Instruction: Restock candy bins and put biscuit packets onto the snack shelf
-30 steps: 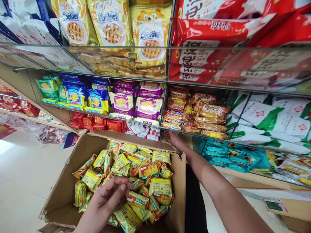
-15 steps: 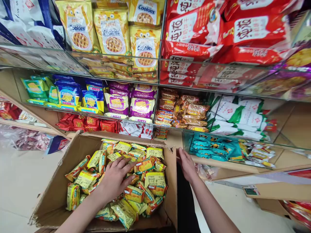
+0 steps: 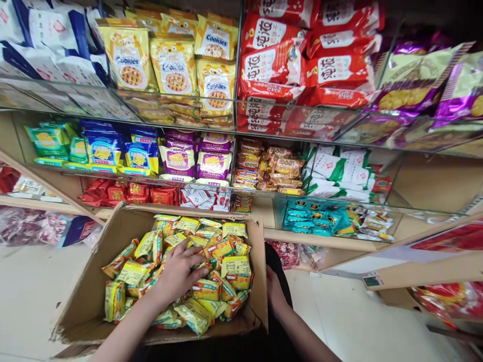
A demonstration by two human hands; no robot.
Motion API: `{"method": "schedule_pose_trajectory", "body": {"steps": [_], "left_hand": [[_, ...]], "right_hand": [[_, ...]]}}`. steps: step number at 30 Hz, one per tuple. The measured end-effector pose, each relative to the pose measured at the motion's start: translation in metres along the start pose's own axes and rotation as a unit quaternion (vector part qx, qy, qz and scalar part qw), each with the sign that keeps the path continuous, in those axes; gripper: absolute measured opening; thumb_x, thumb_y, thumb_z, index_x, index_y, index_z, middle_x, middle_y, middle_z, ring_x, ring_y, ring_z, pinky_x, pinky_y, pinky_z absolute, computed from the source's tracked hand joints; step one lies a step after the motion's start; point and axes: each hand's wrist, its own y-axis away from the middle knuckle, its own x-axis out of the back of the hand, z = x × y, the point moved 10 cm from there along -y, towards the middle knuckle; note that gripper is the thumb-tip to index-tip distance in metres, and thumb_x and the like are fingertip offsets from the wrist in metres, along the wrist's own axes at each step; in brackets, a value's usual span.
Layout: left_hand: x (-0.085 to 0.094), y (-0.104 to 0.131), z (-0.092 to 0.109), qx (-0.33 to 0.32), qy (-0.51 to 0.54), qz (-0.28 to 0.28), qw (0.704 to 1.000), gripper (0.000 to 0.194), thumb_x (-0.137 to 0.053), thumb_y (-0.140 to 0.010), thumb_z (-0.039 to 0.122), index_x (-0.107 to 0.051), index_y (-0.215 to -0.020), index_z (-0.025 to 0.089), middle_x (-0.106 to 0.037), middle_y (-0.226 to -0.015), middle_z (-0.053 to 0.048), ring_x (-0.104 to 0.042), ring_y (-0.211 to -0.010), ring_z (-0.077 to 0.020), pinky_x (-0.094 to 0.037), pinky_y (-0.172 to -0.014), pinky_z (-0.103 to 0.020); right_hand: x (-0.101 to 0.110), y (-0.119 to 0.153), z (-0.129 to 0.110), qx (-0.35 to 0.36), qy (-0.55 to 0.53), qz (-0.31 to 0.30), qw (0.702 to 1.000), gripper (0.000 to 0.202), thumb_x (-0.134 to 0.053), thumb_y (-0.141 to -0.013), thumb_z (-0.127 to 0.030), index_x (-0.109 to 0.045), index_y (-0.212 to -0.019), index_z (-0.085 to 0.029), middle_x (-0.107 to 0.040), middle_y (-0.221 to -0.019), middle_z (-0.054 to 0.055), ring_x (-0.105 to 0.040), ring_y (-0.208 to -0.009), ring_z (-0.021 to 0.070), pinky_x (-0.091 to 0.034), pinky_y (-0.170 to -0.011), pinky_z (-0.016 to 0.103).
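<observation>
An open cardboard box (image 3: 258,274) with worn edges stands tilted in front of me. It holds many small yellow-and-orange snack packets (image 3: 236,267), loosely heaped. My left hand (image 3: 181,271) reaches into the box and rests on top of the heap, palm down, fingers stretched and slightly apart; I see no packet gripped in it. Against the outside of the box's right wall is my right hand (image 3: 276,292), low down. Its fingers are mostly hidden behind that wall, so whether they grip it does not show.
Behind the box rise glass-fronted shelves with yellow cookie bags (image 3: 173,65), red biscuit bags (image 3: 273,65), purple soda biscuit packs (image 3: 214,163) and turquoise packets (image 3: 315,217). Red packages (image 3: 453,296) lie at the lower right. Dark clothing (image 3: 279,266) shows beside the box.
My right hand has moved down along the box's right side from near its far corner. My left hand stays on the packets. The view has shifted, showing more to the right.
</observation>
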Motion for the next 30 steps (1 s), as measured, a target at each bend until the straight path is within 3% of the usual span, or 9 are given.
{"method": "schedule_pose_trajectory", "body": {"steps": [5,7,9,11,13,16,18,22,30], "left_hand": [[0.003,0.003,0.000,-0.010,0.024,0.021,0.999,0.021,-0.055,-0.077,0.042,-0.069,-0.088,0.032,-0.062,-0.117,-0.001,-0.039,-0.121,-0.0330,-0.032,-0.094,-0.053],[0.004,0.005,0.000,-0.012,0.029,0.033,0.999,0.022,-0.055,-0.077,0.043,-0.070,-0.088,0.032,-0.062,-0.117,-0.002,-0.040,-0.121,-0.0324,-0.032,-0.095,-0.053],[0.004,0.006,0.000,-0.009,0.028,0.041,0.999,0.024,-0.054,-0.077,0.045,-0.070,-0.089,0.032,-0.062,-0.117,-0.002,-0.039,-0.122,-0.0327,-0.032,-0.095,-0.052],[0.004,0.006,0.000,-0.005,0.022,0.044,0.999,0.025,-0.053,-0.078,0.045,-0.070,-0.090,0.033,-0.062,-0.117,-0.001,-0.039,-0.122,-0.0334,-0.033,-0.095,-0.052],[0.004,0.006,0.001,0.000,0.014,0.048,0.999,0.025,-0.052,-0.078,0.046,-0.069,-0.091,0.033,-0.063,-0.117,-0.001,-0.039,-0.122,-0.0338,-0.033,-0.094,-0.052],[0.005,0.006,0.002,0.004,0.009,0.057,0.998,0.025,-0.052,-0.078,0.047,-0.069,-0.091,0.034,-0.063,-0.115,-0.001,-0.038,-0.123,-0.0336,-0.033,-0.094,-0.051],[0.005,0.006,0.002,0.005,0.011,0.062,0.998,0.025,-0.052,-0.078,0.047,-0.069,-0.091,0.034,-0.063,-0.115,0.000,-0.038,-0.123,-0.0331,-0.032,-0.094,-0.051],[0.004,0.005,0.001,0.012,0.011,0.050,0.999,0.026,-0.052,-0.078,0.047,-0.069,-0.091,0.033,-0.063,-0.116,-0.001,-0.038,-0.123,-0.0332,-0.032,-0.094,-0.051],[0.004,0.004,0.000,0.021,0.012,0.046,0.999,0.026,-0.051,-0.078,0.048,-0.069,-0.090,0.033,-0.063,-0.115,0.000,-0.038,-0.122,-0.0336,-0.032,-0.094,-0.052]], "right_hand": [[-0.001,0.001,-0.008,0.027,0.036,-0.005,0.999,0.027,-0.055,-0.074,-0.036,-0.063,-0.093,-0.019,-0.068,-0.087,0.005,-0.061,-0.085,0.0247,-0.047,-0.074,0.035],[0.013,-0.002,-0.018,0.044,0.062,0.029,0.997,0.028,-0.053,-0.076,-0.041,-0.063,-0.089,-0.018,-0.067,-0.085,0.006,-0.061,-0.081,0.0244,-0.047,-0.072,0.036],[0.043,-0.006,-0.043,0.088,0.108,0.105,0.985,0.032,-0.049,-0.078,-0.045,-0.061,-0.090,-0.018,-0.067,-0.087,0.008,-0.060,-0.081,0.0240,-0.047,-0.074,0.037],[0.083,-0.009,-0.082,0.156,0.180,0.208,0.949,0.036,-0.044,-0.080,-0.046,-0.060,-0.095,-0.017,-0.065,-0.094,0.011,-0.058,-0.087,0.0243,-0.044,-0.079,0.038],[0.120,-0.013,-0.126,0.233,0.275,0.295,0.885,0.039,-0.037,-0.084,-0.044,-0.060,-0.098,-0.016,-0.063,-0.102,0.013,-0.055,-0.095,0.0246,-0.040,-0.085,0.040],[0.153,-0.040,-0.172,0.299,0.417,0.326,0.794,0.043,-0.029,-0.086,-0.039,-0.058,-0.107,-0.014,-0.062,-0.106,0.015,-0.051,-0.103,0.0250,-0.031,-0.094,0.045],[0.164,-0.070,-0.182,0.288,0.488,0.301,0.767,0.044,-0.027,-0.087,-0.036,-0.055,-0.111,-0.013,-0.060,-0.110,0.015,-0.050,-0.105,0.0249,-0.032,-0.093,0.044],[0.176,-0.117,-0.175,0.187,0.586,0.259,0.745,0.041,-0.028,-0.087,-0.036,-0.058,-0.105,-0.014,-0.056,-0.114,0.016,-0.047,-0.104,0.0294,-0.036,-0.083,0.046],[0.175,-0.116,-0.174,0.116,0.595,0.293,0.740,0.044,-0.029,-0.088,-0.041,-0.057,-0.112,-0.017,-0.051,-0.112,0.018,-0.045,-0.100,0.0325,-0.037,-0.076,0.044]]}}
